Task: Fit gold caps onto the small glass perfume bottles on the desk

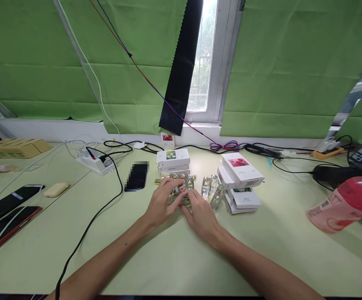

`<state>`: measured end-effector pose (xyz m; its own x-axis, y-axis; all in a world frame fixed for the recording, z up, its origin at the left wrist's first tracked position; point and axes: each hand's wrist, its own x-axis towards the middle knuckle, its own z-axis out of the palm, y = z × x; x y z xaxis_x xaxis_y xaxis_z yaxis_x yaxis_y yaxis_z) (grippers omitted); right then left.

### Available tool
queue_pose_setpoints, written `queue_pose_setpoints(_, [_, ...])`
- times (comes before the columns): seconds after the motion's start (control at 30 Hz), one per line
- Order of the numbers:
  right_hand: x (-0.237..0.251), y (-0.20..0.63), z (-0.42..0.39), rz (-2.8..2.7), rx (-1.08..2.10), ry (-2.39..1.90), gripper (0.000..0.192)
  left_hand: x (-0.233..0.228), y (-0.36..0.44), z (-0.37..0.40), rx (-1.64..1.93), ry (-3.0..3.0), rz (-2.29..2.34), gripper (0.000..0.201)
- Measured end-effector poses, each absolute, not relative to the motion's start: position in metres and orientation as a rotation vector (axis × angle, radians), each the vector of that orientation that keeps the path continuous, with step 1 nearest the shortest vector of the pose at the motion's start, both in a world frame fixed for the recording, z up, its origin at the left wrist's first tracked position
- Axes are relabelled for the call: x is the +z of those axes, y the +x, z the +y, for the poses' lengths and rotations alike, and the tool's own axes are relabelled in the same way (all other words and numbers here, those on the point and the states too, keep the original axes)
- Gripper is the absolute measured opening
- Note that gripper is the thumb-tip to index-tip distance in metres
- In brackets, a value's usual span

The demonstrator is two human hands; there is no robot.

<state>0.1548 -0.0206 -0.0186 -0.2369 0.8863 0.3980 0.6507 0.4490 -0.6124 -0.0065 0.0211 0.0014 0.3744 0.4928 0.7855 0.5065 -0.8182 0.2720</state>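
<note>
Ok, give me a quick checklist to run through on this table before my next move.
1. Left hand at the glass bottles: ok.
2. Right hand at the same cluster: ok.
3. Either hand gripping a bottle: cannot tell, the view is partly blocked.
4. Boxes at right stacked squarely: not ok, the top box sits askew.
5. Phone apart from both hands: ok.
6. Drink bottle apart from both hands: ok.

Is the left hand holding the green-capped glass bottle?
No, the green-capped glass bottle is beside the right hand, away from the left hand.
</note>
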Motion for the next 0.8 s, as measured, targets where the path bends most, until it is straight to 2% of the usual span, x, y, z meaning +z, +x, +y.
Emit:
queue_pose_setpoints(0.4, [-0.0188,0.1548,-0.0212,-1.974,0.437,-1.269,0.031,0.0034,-0.0064,0.0213,-1.424,-2.641,-0.896,0.029])
queue_pose_setpoints(0.8, [-0.0218,0.1543,-0.0204,-1.95,0.453,-1.314,0.044,0.0005,-0.0098,0.0215,-1.367,-2.716,-0.946,0.027])
